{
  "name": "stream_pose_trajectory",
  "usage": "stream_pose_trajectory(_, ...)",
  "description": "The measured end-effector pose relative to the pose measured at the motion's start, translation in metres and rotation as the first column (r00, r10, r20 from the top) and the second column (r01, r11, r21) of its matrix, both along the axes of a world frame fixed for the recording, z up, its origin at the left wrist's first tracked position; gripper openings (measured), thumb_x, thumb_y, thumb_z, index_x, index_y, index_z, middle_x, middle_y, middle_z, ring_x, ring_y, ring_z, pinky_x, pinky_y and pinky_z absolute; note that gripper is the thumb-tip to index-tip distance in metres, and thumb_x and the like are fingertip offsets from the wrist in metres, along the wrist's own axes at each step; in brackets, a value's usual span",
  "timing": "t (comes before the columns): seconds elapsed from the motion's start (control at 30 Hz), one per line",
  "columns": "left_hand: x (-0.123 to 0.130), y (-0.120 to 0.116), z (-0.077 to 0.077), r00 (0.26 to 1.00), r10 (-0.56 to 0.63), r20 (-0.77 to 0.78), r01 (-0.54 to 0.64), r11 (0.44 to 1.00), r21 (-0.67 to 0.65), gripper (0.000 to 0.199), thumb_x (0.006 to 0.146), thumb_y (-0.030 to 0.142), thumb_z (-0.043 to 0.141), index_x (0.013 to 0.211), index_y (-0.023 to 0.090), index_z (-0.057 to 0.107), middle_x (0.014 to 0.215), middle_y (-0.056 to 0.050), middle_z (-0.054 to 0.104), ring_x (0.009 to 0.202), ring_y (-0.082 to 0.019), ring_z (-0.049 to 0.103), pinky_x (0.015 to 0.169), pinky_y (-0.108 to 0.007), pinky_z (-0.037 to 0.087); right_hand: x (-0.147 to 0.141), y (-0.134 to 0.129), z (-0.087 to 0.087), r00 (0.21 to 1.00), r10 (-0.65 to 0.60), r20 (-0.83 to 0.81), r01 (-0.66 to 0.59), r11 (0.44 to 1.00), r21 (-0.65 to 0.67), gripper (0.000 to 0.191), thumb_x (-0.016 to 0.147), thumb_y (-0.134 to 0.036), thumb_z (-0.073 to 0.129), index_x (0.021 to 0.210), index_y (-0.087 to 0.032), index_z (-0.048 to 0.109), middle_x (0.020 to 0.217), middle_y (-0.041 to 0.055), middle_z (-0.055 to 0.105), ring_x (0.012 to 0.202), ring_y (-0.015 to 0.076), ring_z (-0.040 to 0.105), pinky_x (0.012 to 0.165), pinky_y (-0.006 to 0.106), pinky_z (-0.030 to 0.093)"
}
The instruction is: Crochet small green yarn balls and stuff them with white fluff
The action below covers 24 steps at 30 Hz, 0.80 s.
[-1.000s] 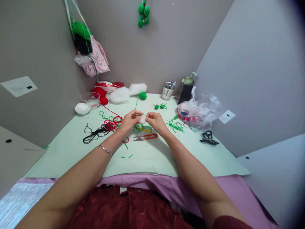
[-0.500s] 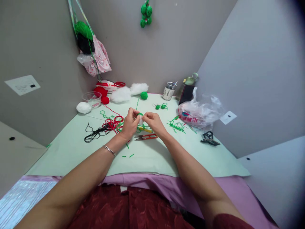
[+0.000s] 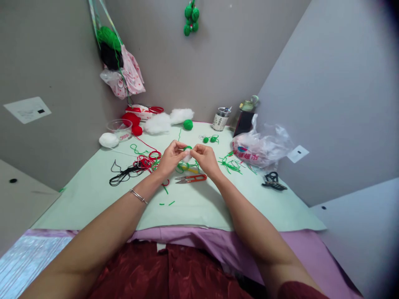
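Between my two hands is a small green crocheted piece (image 3: 187, 148) with a tuft of white stuffing (image 3: 187, 157) showing below it. My left hand (image 3: 172, 159) pinches it from the left, thumb and fingers together. From the right, my right hand (image 3: 204, 157) pinches the same piece. Beneath the hands lie loose green yarn strands (image 3: 181, 167) and a yellow tool (image 3: 190, 170), partly hidden. Orange-handled thread snips (image 3: 195, 179) lie just in front. A tangle of red yarn (image 3: 146, 160) and a bundle of black cord (image 3: 123, 174) are beside my left hand.
White stuffing (image 3: 158, 123), a green yarn ball (image 3: 188, 124) and a clear plastic tub (image 3: 120, 129) stand along the back. A pen tin (image 3: 220, 119), a plastic bag (image 3: 260, 145) and a black hair claw (image 3: 273, 181) are on the right. Green scraps (image 3: 230, 164) lie nearer.
Both hands have shifted slightly right with the green piece. My left hand has opened out from its tighter curl, and more white stuffing shows between the fingers.
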<state>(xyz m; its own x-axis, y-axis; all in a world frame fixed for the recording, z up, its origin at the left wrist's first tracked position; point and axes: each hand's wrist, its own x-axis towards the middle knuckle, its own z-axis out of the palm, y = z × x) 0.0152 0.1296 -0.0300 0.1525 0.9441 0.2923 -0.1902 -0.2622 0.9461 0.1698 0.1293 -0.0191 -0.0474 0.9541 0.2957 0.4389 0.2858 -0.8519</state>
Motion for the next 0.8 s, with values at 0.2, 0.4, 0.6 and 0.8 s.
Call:
stream_pose_trajectory(0.2, -0.001, 0.006, -0.007, 0.993, 0.120, -0.014, -0.120, 0.992, -0.027, 0.022, 0.071, 0.015, 0.074, 0.082, 0.020, 0.055, 0.075, 0.004, 0.060, 0.068, -0.012, 0.057, 0.065, -0.024, 0.044, -0.006, -0.014, 0.007, 0.989, 0.071, 0.131, -0.077, 0.996, 0.045, 0.015, 0.081, -0.030, 0.054, 0.069, -0.021, 0.054, 0.057, -0.0056, 0.047, 0.057, 0.0126, 0.039, 0.061, 0.028, 0.029)
stream_pose_trajectory(0.4, 0.003, 0.011, -0.015, 0.958, 0.288, -0.018, -0.288, 0.957, -0.033, 0.023, 0.067, 0.003, 0.066, 0.073, 0.020, 0.052, 0.072, 0.005, 0.053, 0.070, -0.012, 0.052, 0.067, -0.023, 0.043, -0.018, -0.018, 0.004, 0.982, 0.081, 0.169, -0.088, 0.996, 0.033, 0.014, 0.077, -0.027, 0.056, 0.065, -0.021, 0.051, 0.056, -0.0063, 0.047, 0.056, 0.0118, 0.037, 0.060, 0.027, 0.027)
stream_pose_trajectory(0.6, 0.005, 0.008, -0.017, 0.977, 0.213, 0.019, -0.211, 0.974, -0.086, 0.015, 0.074, 0.014, 0.067, 0.080, 0.020, 0.054, 0.077, 0.003, 0.056, 0.068, -0.011, 0.056, 0.062, -0.023, 0.049, -0.014, -0.001, -0.009, 0.995, 0.002, 0.099, 0.001, 1.000, -0.031, 0.018, 0.077, -0.033, 0.055, 0.064, -0.021, 0.053, 0.053, -0.0061, 0.046, 0.053, 0.0111, 0.036, 0.054, 0.026, 0.027)
stream_pose_trajectory(0.8, 0.004, 0.004, -0.010, 0.998, 0.043, 0.049, -0.038, 0.995, -0.093, 0.027, 0.074, 0.027, 0.078, 0.087, 0.019, 0.057, 0.088, 0.001, 0.063, 0.074, -0.012, 0.067, 0.072, -0.030, 0.061, -0.002, 0.007, -0.006, 0.996, -0.047, 0.079, 0.049, 0.999, -0.021, 0.022, 0.081, -0.036, 0.052, 0.064, -0.022, 0.051, 0.053, -0.0051, 0.045, 0.054, 0.0122, 0.036, 0.054, 0.026, 0.027)
